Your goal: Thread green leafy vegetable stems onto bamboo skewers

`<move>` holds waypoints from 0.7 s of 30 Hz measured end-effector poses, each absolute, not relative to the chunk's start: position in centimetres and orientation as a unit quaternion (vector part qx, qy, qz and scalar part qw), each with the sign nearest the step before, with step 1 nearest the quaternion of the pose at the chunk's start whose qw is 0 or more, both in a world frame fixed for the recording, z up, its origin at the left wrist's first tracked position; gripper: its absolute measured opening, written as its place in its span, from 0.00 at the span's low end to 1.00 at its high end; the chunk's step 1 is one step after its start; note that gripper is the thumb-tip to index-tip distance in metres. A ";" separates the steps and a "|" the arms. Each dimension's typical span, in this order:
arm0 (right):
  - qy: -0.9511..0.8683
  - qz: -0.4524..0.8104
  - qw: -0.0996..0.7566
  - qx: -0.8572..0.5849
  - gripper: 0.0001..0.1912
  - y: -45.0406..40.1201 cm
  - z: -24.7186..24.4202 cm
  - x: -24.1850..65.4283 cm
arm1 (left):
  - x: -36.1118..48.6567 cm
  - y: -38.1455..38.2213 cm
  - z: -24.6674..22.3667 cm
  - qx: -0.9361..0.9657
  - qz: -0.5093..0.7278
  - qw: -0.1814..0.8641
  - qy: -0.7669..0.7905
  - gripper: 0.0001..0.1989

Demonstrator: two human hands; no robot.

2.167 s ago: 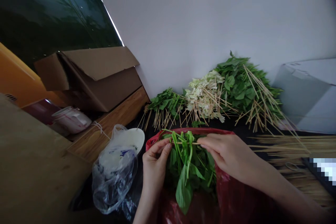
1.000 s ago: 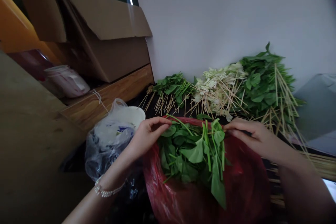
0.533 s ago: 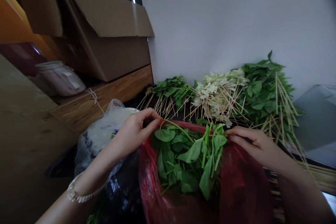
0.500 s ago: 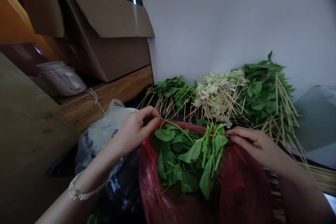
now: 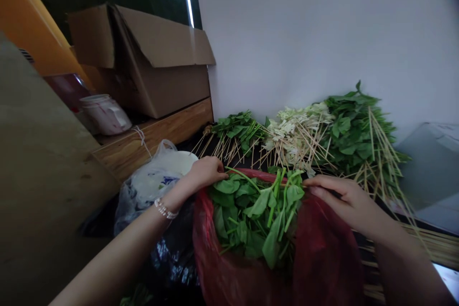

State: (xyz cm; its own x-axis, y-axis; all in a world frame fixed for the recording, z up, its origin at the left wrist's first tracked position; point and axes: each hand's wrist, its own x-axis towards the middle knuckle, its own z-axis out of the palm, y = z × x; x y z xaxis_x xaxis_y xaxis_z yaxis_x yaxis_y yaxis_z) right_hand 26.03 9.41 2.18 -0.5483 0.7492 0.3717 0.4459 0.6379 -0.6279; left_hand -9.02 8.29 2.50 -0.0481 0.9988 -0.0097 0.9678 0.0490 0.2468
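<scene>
A red plastic bag lies gathered in front of me, its mouth full of leafy greens. My left hand pinches at the left end of the bag's rim, beside a green stem; its fingertips are partly hidden. On the other side, my right hand holds a thin bamboo skewer between thumb and fingers, close against the rim. Several stems stand upright around the skewer's visible end. Whether they are threaded on it, I cannot tell.
Against the wall lie skewered greens, skewered pale cabbage and a taller heap of greens on skewers. To the left are a clear plastic bag, a black bag, a jar and a cardboard box. Loose skewers lie right.
The view has shifted left and slightly up. My left hand has turned, its fingers lower at the bag's rim. My right hand keeps its pinch, slightly nearer the left one.
</scene>
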 end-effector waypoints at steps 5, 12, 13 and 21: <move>-0.844 0.248 0.321 -0.351 0.15 9.0 2.7 26.2 | -11.1 7.1 3.4 0.677 0.144 0.143 0.707 0.08; -0.840 0.266 0.331 -0.338 0.14 9.0 2.5 25.7 | -11.0 2.0 7.2 0.568 0.450 0.272 0.634 0.15; -0.841 0.267 0.333 -0.332 0.14 8.8 2.5 25.5 | -10.0 1.4 7.0 0.543 0.481 0.350 0.593 0.17; -0.868 0.257 0.307 -0.295 0.14 6.6 3.4 23.9 | -3.2 -0.2 2.8 0.374 0.549 0.590 0.459 0.15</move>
State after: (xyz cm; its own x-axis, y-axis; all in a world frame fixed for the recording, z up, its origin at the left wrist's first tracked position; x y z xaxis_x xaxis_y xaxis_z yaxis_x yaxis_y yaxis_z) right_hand 23.86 6.55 3.40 -0.6381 0.6689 0.3813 0.3541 0.6947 -0.6261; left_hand -3.25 -0.24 2.81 -0.0236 0.9911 -0.1310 -0.3053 0.1176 0.9450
